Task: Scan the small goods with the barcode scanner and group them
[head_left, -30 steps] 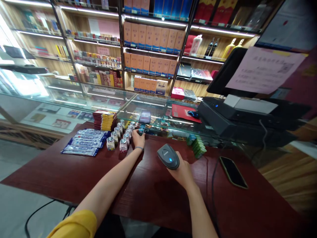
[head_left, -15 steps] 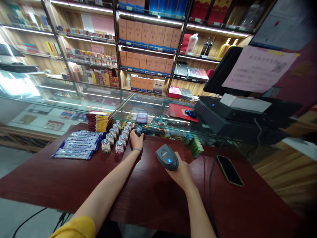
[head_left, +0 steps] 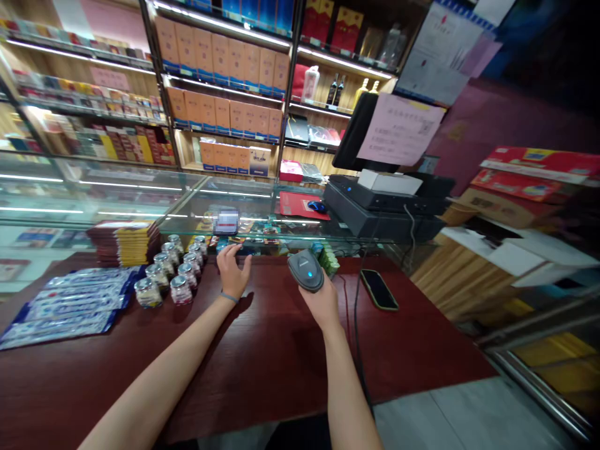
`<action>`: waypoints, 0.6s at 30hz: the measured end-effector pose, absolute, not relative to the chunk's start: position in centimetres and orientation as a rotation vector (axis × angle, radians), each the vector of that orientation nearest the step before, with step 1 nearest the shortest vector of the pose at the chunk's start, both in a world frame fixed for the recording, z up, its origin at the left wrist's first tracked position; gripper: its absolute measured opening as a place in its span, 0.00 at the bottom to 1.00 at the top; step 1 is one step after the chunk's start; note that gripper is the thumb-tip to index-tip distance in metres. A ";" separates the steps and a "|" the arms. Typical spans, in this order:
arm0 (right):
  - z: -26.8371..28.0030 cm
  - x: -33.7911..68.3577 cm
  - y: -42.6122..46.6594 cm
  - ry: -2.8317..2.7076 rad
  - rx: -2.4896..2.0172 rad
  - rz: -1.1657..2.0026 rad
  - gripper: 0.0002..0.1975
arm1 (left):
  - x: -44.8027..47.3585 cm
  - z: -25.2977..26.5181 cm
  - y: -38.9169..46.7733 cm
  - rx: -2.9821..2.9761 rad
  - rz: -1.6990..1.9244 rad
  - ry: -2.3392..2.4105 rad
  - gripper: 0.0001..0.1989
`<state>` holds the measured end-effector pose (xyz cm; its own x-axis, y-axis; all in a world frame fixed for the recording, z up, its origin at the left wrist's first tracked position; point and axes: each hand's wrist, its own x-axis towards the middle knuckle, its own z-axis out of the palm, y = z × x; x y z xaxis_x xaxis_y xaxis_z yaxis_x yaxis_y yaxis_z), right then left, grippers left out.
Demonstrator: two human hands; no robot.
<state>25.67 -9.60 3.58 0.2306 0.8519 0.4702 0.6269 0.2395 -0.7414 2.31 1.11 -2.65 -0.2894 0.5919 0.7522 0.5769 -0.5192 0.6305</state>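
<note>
My left hand [head_left: 233, 272] is over the back of the dark red table [head_left: 262, 350], fingers spread and nothing seen in them. Just beyond its fingertips, by the glass counter's edge, is a small bluish thing, mostly hidden. My right hand [head_left: 323, 304] grips a dark grey barcode scanner [head_left: 307, 270] with a lit blue light, held above the table. Partly behind the scanner stand several green packs [head_left: 330, 261]. Two rows of small lidded jars [head_left: 181, 289] stand left of my left hand. Farther left lie blue-and-white packets [head_left: 77, 303] and stacked yellow and dark red packets [head_left: 135, 245].
A phone [head_left: 379, 289] lies on the table's right side, with a cable [head_left: 357, 325] running beside it. Behind is a glass counter [head_left: 197, 200] carrying a small display [head_left: 227, 221], a red mat with a mouse [head_left: 317, 206], and a black till [head_left: 375, 209]. Stocked shelves line the wall.
My view has swung right. My left hand, earlier closed on a small bluish item at the counter's edge, has come away with its fingers spread. The scanner is still in my right hand.
</note>
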 end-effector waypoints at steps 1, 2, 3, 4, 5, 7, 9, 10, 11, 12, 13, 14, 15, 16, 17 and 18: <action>3.7 26.1 -9.6 -1.436 -1.477 0.251 0.17 | 3.2 -2.6 1.1 1.920 1.929 1.475 0.19; 3.8 26.5 -9.5 -1.395 -1.495 0.232 0.17 | 4.2 -2.5 1.1 1.966 1.863 1.409 0.18; 3.9 27.0 -9.5 -1.352 -1.515 0.218 0.16 | 5.3 -2.4 1.3 1.999 1.797 1.341 0.17; 4.0 27.4 -9.5 -1.308 -1.531 0.209 0.16 | 6.5 -2.4 1.5 2.016 1.738 1.276 0.17; 4.1 27.9 -9.5 -1.264 -1.540 0.206 0.15 | 7.8 -2.4 1.8 2.015 1.689 1.219 0.18; 4.3 29.0 -9.6 -1.185 -1.542 0.223 0.15 | 10.6 -2.5 2.6 1.981 1.626 1.135 0.19; 4.4 30.1 -9.7 -1.103 -1.540 0.275 0.15 | 13.3 -2.9 3.6 1.933 1.590 1.083 0.21; 4.4 30.6 -9.8 -1.053 -1.541 0.312 0.16 | 14.6 -3.2 4.1 1.911 1.575 1.065 0.22; 4.3 31.2 -9.9 -0.998 -1.540 0.346 0.16 | 15.9 -3.5 4.6 1.893 1.555 1.050 0.23; 4.2 31.8 -9.9 -0.945 -1.536 0.371 0.17 | 17.1 -3.8 5.0 1.878 1.532 1.040 0.23; 4.1 32.3 -9.9 -0.899 -1.530 0.383 0.17 | 18.2 -4.1 5.4 1.867 1.507 1.036 0.24; 3.9 32.8 -9.9 -0.864 -1.523 0.388 0.17 | 19.1 -4.4 5.9 1.859 1.483 1.037 0.24; 3.7 33.2 -9.9 -0.837 -1.510 0.387 0.17 | 20.0 -4.7 6.3 1.855 1.461 1.039 0.25; 3.5 33.7 -9.9 -0.815 -1.493 0.389 0.17 | 20.8 -5.0 6.6 1.853 1.445 1.042 0.25; 3.3 34.0 -9.9 -0.792 -1.471 0.397 0.17 | 21.4 -5.2 7.0 1.852 1.434 1.047 0.25; 3.1 34.3 -9.9 -0.765 -1.449 0.411 0.17 | 22.0 -5.4 7.3 1.853 1.426 1.054 0.26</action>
<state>34.31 -9.88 3.11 0.7041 0.6763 0.2165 0.1928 0.1113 -0.9749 22.02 7.30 -5.40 0.1211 0.8489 0.5145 0.2423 -0.5279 0.8140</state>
